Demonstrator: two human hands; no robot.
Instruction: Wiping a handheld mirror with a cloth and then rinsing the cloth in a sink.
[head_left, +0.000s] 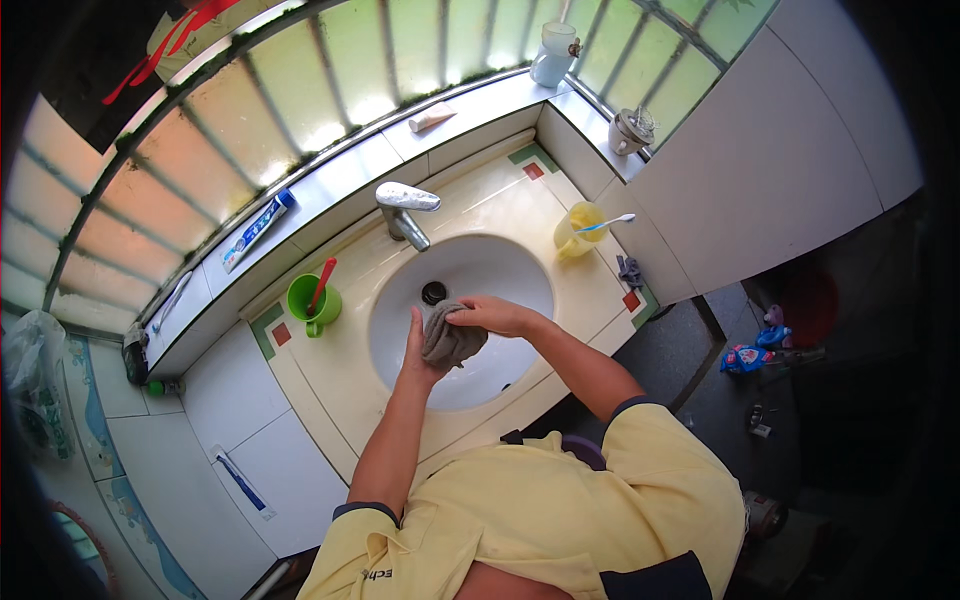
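A crumpled grey-brown cloth (454, 341) is bunched between my two hands over the white oval washbasin (517, 281). My left hand (418, 352) supports it from the left side, thumb pointing up towards the drain. From the right, my right hand (491, 315) grips its upper part between thumb and fingers. The dark drain (433, 292) shows just beyond the cloth. Behind the basin stands a chrome single-lever tap (405, 214); I see no water running from it.
A green cup (315, 300) with a red toothbrush stands left of the basin. On the right are a yellow cup (581, 229) with a toothbrush across it and a small dark cloth (629, 272). Toothpaste (259, 231) and a pale tube (432, 118) lie along the window ledge.
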